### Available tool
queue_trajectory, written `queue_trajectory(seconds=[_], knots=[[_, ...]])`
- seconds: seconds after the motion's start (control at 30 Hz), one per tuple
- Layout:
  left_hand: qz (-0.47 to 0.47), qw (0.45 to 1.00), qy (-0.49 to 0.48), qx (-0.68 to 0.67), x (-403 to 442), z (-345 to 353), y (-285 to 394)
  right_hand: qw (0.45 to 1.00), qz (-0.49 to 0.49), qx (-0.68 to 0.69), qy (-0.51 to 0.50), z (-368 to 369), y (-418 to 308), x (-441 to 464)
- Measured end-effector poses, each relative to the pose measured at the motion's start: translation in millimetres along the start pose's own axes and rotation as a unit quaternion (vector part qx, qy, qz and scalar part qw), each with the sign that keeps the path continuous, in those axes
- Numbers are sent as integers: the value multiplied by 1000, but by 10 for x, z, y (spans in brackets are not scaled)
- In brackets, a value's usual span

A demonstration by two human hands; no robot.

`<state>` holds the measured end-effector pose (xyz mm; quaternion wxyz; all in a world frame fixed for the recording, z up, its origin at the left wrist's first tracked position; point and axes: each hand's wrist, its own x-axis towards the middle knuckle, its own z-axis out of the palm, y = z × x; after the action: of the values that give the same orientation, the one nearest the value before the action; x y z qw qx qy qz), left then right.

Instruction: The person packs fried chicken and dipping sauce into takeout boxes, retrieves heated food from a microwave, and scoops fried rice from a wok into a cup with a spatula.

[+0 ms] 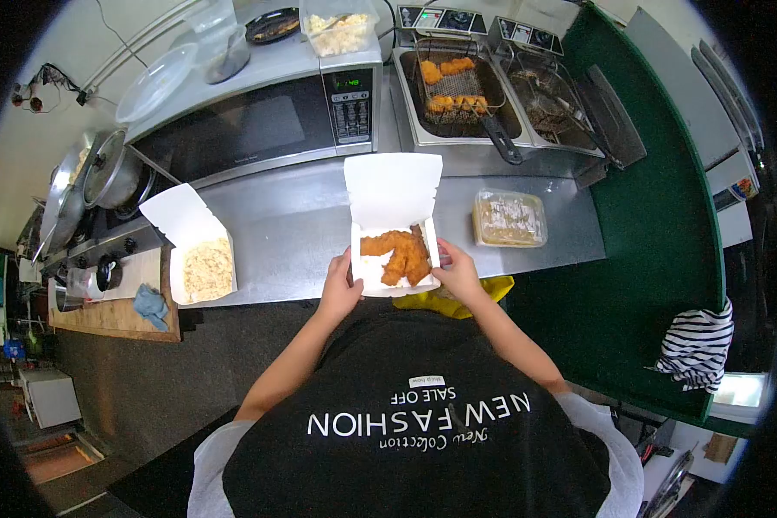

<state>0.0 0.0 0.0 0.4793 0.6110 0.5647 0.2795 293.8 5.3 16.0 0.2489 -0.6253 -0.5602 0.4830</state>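
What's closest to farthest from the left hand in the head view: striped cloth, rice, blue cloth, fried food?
1. Fried food, in the held box, right of the left hand.
2. Rice, in the left-side box.
3. Blue cloth, farther left.
4. Striped cloth, far right.

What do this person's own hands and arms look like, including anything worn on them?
The left hand and right hand are both ungloved, with no watch or bracelet showing. The forearms are bare too. Loose, whitish sleeves cover the upper arms, beside a black top with white lettering, including "NEW FASHION".
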Motion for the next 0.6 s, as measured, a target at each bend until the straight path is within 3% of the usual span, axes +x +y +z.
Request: queue_trajectory(seconds=[0.07, 0.17, 0.23, 0.3, 0.37, 0.47, 0.57, 0.6], knots=[[-6, 1000, 11, 1, 28, -46, 41, 997, -21, -72, 10, -19, -151, 14], [28, 987, 113, 112, 328, -188, 160, 921, -228, -256, 187, -191, -706, -50], [99, 957, 213, 169, 469, -442, 620, 882, -312, -273, 226, -260, -1227, 12], [173, 950, 232, 117, 766, -597, 876, 842, -391, -277, 248, -312, -1500, 239], [228, 935, 264, 67, 981, -650, 1245, 811, -399, -313, 290, -317, -1659, 524], [258, 946, 195, 24, 1389, -778, 1175, 802, -375, -370, 283, -344, -1561, 779], [216, 969, 121, -17, 1145, -803, 1325, 826, -359, -373, 224, -505, -1554, 630], [154, 983, 103, -20, 983, -802, 1392, 837, -356, -365, 200, -563, -1557, 500]])
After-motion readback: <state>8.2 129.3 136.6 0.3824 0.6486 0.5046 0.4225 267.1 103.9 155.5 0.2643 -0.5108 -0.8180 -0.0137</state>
